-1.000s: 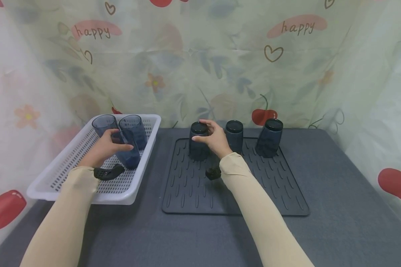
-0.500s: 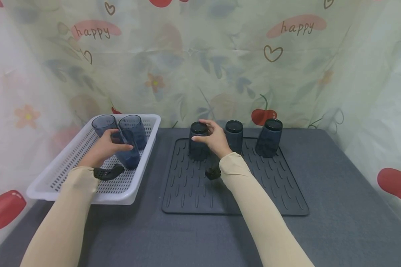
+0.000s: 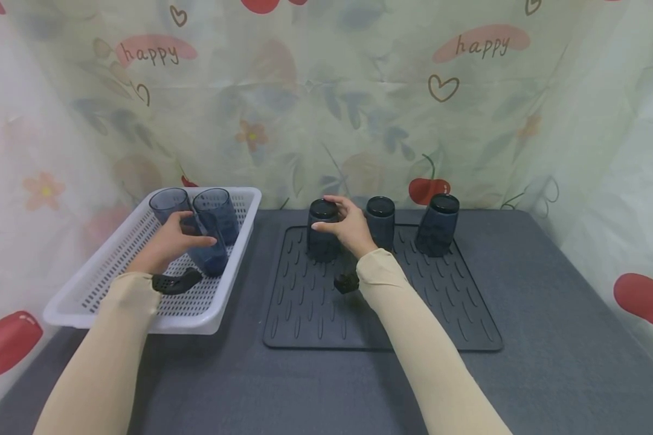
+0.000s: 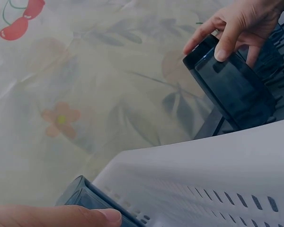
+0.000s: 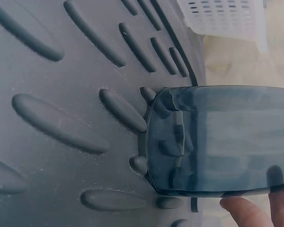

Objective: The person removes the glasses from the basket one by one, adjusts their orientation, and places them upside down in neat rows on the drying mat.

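My left hand [image 3: 165,244] reaches into the white basket [image 3: 51,309] and grips a blue-tinted drinking glass [image 3: 211,260], thumb toward the right. In the left wrist view its thumb lies across that glass [image 4: 87,194]. Another glass [image 3: 223,211] stands mouth-up close by in the basket. On the dark ridged drying mat [image 3: 315,320], my right hand [image 3: 353,229] holds an upside-down glass [image 3: 322,238] near its base, between thumb and fingers. From the right wrist view, the rim of this glass [image 5: 227,142] meets the mat's ridges.
Two more upside-down glasses, a middle one [image 3: 380,226] and a right one [image 3: 439,229], stand along the mat's back edge, right of my right hand. A grey cloth [image 3: 565,338] covers the table. A patterned curtain [image 3: 310,121] hangs close behind.
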### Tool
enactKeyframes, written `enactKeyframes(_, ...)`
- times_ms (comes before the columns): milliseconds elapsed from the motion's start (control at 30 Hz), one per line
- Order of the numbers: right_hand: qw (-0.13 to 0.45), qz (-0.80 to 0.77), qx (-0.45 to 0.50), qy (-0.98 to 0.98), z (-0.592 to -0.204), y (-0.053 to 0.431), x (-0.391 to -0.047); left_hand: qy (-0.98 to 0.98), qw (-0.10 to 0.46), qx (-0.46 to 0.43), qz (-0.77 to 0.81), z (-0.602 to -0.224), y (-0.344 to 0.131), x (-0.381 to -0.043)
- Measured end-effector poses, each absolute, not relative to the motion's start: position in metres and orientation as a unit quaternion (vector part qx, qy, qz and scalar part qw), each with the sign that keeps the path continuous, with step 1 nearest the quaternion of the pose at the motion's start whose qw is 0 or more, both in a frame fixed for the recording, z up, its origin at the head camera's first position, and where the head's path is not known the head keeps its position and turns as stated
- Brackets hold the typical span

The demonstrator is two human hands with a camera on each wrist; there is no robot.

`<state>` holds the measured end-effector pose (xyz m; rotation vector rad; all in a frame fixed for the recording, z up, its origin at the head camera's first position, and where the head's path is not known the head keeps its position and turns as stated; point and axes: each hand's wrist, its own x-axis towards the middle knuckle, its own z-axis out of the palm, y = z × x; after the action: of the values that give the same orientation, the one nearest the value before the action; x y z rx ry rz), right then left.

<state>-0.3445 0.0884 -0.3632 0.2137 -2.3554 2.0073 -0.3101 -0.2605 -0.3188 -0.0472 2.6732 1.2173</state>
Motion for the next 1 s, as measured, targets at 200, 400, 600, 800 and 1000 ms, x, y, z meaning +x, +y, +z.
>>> enactKeyframes(200, 0.026, 0.642, 0.074, -0.763, -0.3641, 0.0861, -0.3460, 0.905, 0.098, -0.020, 0.414, -0.3189, -0.2617, -0.3095)
enactKeyframes(400, 0.029, 0.645, 0.075, -0.760, -0.3630, 0.0847, -0.3458, 0.905, 0.096, -0.020, 0.415, -0.3183, -0.2632, -0.3094)
enactKeyframes(600, 0.030, 0.639, 0.064, -0.766, -0.3659, 0.0846, -0.3426, 0.904, 0.106, -0.022, 0.413, -0.3210, -0.2625, -0.3092)
enactKeyframes(800, 0.027, 0.632, 0.070, -0.771, -0.3618, 0.0810, -0.3397, 0.905, 0.099, -0.023, 0.412, -0.3229, -0.2622, -0.3105)
enactKeyframes(1000, 0.035, 0.615, 0.068, -0.785, -0.3565, 0.0800, -0.3412, 0.907, 0.090, -0.020, 0.411, -0.3201, -0.2613, -0.3097)
